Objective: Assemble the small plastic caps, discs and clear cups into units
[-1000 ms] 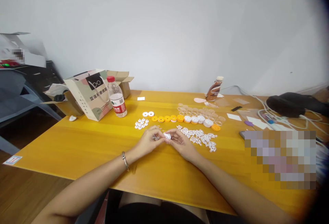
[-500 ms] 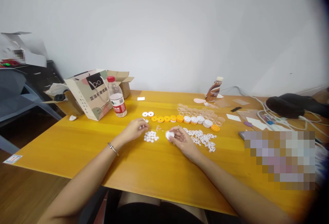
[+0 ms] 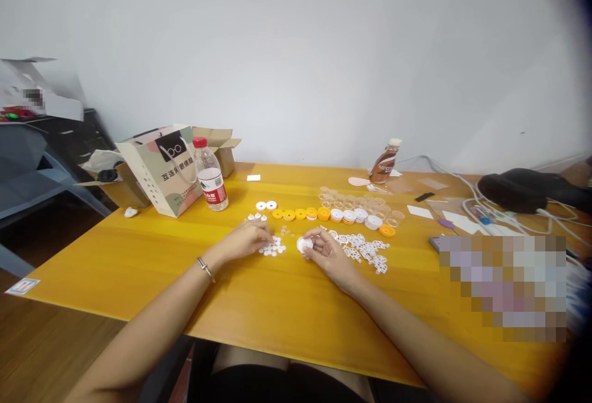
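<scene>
My right hand (image 3: 330,258) is closed on a round white disc (image 3: 304,244), pinching its edge between thumb and fingers just above the table. My left hand (image 3: 247,238) reaches over a cluster of small white discs (image 3: 277,249); its fingers are bent downward and slightly apart, with the tips at the cluster's upper left. Behind that hand lie several small white knobbed pieces (image 3: 257,216), partly covered by it. A few tiny clear rings (image 3: 285,230) rest between the hands. Right of my right hand spreads a heap of white openwork plastic pieces (image 3: 363,246).
Behind the hands runs a row of orange and white round parts (image 3: 324,214), with clear round cups (image 3: 395,218) beyond it. A water bottle (image 3: 211,184) and paper bag (image 3: 171,172) stand left. Back right are a brown bottle (image 3: 385,162) and white cables (image 3: 476,209).
My left hand has moved down and slightly right, from beside the knobbed pieces to the small white discs. My right hand stays in place with the white disc.
</scene>
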Demonstrator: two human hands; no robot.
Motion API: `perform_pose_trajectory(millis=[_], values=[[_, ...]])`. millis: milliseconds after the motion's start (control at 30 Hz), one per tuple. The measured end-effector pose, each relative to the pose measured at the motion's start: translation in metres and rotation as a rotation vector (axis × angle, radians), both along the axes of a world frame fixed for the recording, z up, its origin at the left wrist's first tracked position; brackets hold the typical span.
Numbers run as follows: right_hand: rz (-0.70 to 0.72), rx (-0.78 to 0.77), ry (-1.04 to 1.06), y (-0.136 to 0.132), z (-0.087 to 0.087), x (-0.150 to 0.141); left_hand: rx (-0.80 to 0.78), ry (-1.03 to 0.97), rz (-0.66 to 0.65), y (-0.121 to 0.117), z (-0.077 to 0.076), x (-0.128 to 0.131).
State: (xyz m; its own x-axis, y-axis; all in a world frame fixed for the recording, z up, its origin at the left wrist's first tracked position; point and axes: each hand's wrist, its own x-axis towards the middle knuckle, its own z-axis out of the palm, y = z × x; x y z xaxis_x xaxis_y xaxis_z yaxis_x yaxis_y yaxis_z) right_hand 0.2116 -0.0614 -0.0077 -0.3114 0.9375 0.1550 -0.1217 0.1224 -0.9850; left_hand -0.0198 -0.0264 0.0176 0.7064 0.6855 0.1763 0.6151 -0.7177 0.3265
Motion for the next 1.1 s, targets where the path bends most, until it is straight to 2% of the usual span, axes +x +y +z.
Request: perform_pose_trajectory(millis=[400, 700, 833, 967, 1100], values=[[0.022, 0.010, 0.003, 0.006, -0.006, 0.000, -0.037, 0.001, 0.010, 0.002, -0.003, -0.002], [0.066, -0.015, -0.052, 0.003, -0.005, 0.001, 0.047, 0.003, 0.021, 0.001, -0.002, 0.000], [0.069, -0.020, -0.060, 0.004, -0.006, 0.001, 0.010, -0.188, 0.056, -0.005, -0.001, 0.009], [0.102, -0.036, -0.053, 0.005, -0.008, 0.000, -0.074, -0.421, 0.068, -0.019, -0.001, 0.030], [0.122, -0.036, -0.030, 0.004, -0.008, -0.002, -0.106, -0.517, 0.057, -0.032, -0.004, 0.049]])
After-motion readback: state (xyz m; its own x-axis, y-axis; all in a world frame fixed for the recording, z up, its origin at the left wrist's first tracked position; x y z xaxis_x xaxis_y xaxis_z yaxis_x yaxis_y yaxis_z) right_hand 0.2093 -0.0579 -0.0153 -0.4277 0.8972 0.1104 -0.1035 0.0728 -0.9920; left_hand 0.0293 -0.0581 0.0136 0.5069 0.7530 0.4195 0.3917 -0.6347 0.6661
